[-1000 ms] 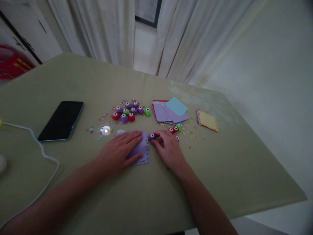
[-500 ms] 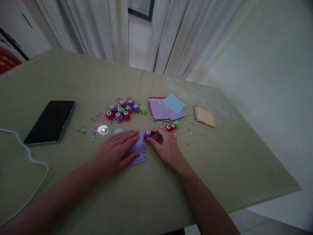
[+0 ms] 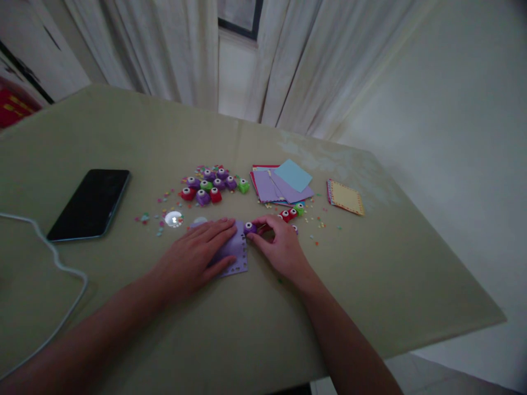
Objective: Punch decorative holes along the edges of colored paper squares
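A square of purple paper (image 3: 239, 264) lies on the table, with small holes punched along its right and bottom edges. My left hand (image 3: 201, 252) rests flat on it, fingers stretched out, covering much of the sheet. At the paper's right edge, my right hand (image 3: 278, 241) grips a small purple craft punch (image 3: 249, 228) with a round white button between thumb and fingers. Just beyond that hand sit two red punches (image 3: 289, 214) and a green punch (image 3: 299, 209). Another punch shows partly behind the knuckles.
Several coloured punches (image 3: 202, 197) cluster at the back among loose confetti. Stacked coloured paper (image 3: 267, 186) lies right of them, and edge-punched cards (image 3: 346, 197) farther right. A dark tablet (image 3: 90, 204) and a white cable (image 3: 61, 267) are on the left.
The view has shifted slightly. Both hands stay in place on the paper and the purple craft punch, with no other clear movement.
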Available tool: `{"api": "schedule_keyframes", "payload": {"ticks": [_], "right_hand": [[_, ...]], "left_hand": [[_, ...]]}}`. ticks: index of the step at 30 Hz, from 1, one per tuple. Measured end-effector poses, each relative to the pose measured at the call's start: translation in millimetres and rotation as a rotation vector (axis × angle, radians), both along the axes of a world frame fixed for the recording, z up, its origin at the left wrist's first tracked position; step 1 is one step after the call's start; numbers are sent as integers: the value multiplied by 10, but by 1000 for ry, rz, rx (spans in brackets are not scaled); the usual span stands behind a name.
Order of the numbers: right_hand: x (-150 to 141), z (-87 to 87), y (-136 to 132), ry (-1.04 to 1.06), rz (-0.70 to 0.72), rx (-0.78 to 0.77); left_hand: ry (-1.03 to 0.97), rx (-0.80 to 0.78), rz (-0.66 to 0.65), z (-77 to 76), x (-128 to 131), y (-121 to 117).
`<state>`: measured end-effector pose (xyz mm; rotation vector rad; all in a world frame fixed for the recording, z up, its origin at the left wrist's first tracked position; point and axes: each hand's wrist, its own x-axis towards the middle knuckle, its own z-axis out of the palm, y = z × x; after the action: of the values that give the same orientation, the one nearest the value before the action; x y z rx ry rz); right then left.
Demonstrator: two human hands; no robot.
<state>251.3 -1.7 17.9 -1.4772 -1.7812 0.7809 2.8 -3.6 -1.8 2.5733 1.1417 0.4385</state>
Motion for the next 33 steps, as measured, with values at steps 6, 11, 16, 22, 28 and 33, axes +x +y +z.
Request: {"api": "schedule_keyframes", "payload": {"ticks": [6,11,16,22,28,33], "right_hand": [[14,10,7,30,41,-18],[19,30,8,46,64,-56],[16,12,22,63,75,-62],[3,-12,36,11,95,28],[20,2,42,9,164,53],[33,0,52,7,171,36]], "left_hand": [[16,21,0,-28,-1,5],[42,37,-18,-18,-9,-3],[38,58,-57,-3,-16,-2],[17,52,-62,-4,-16,-14],[9,39,-60,-1,-10,-20],[8,25,-52,-3,-7,-17]]}}
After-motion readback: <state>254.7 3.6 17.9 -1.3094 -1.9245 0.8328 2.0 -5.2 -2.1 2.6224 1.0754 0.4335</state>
